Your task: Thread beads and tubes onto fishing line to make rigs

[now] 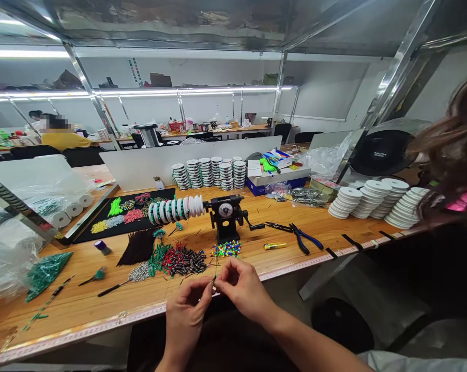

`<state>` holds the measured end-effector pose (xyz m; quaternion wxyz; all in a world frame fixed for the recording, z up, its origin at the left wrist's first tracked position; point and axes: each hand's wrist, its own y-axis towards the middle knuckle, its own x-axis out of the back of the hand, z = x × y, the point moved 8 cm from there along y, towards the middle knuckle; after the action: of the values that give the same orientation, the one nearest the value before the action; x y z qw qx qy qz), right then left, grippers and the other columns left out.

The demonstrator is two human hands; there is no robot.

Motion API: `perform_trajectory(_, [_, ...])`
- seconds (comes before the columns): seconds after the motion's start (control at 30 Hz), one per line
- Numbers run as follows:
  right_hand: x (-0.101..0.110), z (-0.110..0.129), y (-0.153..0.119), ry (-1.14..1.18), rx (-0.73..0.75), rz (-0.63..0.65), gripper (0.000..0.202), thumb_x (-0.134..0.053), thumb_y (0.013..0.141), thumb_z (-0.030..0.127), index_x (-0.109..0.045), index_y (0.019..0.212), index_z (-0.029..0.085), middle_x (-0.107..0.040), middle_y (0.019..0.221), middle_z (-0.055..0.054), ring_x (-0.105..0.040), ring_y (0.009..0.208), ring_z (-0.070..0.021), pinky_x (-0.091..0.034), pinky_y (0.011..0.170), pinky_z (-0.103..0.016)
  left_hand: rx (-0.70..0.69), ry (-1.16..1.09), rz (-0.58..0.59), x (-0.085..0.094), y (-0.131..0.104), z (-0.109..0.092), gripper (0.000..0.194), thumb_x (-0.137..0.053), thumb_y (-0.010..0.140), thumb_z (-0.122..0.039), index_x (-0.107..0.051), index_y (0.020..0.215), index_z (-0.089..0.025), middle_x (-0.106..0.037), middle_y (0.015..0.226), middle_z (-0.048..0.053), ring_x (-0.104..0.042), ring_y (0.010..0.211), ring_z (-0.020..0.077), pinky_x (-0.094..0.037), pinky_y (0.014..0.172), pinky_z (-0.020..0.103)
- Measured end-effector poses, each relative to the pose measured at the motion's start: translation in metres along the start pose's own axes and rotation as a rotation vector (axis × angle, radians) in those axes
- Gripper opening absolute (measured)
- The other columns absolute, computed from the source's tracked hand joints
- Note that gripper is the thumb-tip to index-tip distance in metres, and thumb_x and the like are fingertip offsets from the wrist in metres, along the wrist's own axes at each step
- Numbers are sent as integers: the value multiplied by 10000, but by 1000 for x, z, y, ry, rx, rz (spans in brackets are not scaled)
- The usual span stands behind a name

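My left hand (189, 310) and my right hand (243, 289) meet at the table's front edge, fingertips pinched round a small dark piece (214, 279) with a thin line rising from it. The fingers partly hide the piece. Just beyond them lie multicoloured beads (227, 249) and a heap of black, red and green small parts (182, 259). Behind the beads stands a black hand-cranked winder (226, 219), with a row of white spools (177, 208) on its shaft.
Pliers (306, 238) and a yellow tube (274, 246) lie to the right. White spool stacks (345, 202) stand farther right, beside a person's hair (456, 129). A black mat (101, 219), dark threads (136, 247) and a green bag (47, 274) are on the left.
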<state>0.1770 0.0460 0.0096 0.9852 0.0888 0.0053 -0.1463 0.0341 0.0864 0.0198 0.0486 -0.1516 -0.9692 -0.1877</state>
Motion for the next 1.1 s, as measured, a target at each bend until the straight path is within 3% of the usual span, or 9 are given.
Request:
perform_trajectory(0.13, [-1,-23,5,316,-200,14,408,-882,602,371,-532,689,181,-664,670,-6,-618,611,-154,-500,615,-262,1,11,4,0,2,2,77,-748,782,-270,-760,782,-194,-792,764,45,-761,695,194,-624,666,220])
perform_trajectory(0.27, [-4,-29,4,413,-285,24,524,-945,512,461,-556,693,161,-673,665,-4,-623,615,-140,-509,621,-249,-12,39,4,0,0,4,88,-736,797,-277,-747,793,-190,-793,796,53,-765,717,210,-634,670,252])
perform_trajectory(0.47, [-2,-23,3,314,-168,-69,515,-908,582,430,-452,647,199,-636,639,12,-566,591,-126,-482,620,-249,-80,137,-38,1,-5,2,64,-729,818,-263,-749,832,-203,-782,801,29,-752,698,190,-623,656,237])
perform_trajectory(0.63, [-8,-27,-1,372,-182,-70,503,-843,644,419,-378,673,231,-595,621,36,-568,570,-146,-495,611,-275,-135,198,-41,3,-7,-3,56,-726,820,-255,-758,837,-212,-783,817,21,-748,686,184,-620,665,242])
perform_trajectory(0.77, [2,-11,-3,86,-46,-82,225,-741,754,281,-536,713,199,-631,678,7,-601,632,-169,-473,610,-260,-160,219,-46,4,-8,-5,68,-715,829,-268,-755,828,-212,-783,810,19,-752,691,185,-615,645,234])
perform_trajectory(0.87, [1,4,-2,-82,17,9,26,-688,817,165,-683,839,180,-700,753,-8,-651,703,-178,-479,644,-246,-166,235,-45,4,-9,-6,82,-700,848,-276,-751,839,-213,-781,807,17,-751,694,184,-613,654,238])
perform_trajectory(1.1, [-11,38,4,-518,282,168,240,-682,820,-28,-764,846,195,-763,829,-24,-699,790,-202,-469,719,-256,-195,301,-28,5,-6,-16,55,-698,833,-225,-741,801,-236,-776,811,11,-747,725,190,-597,677,241])
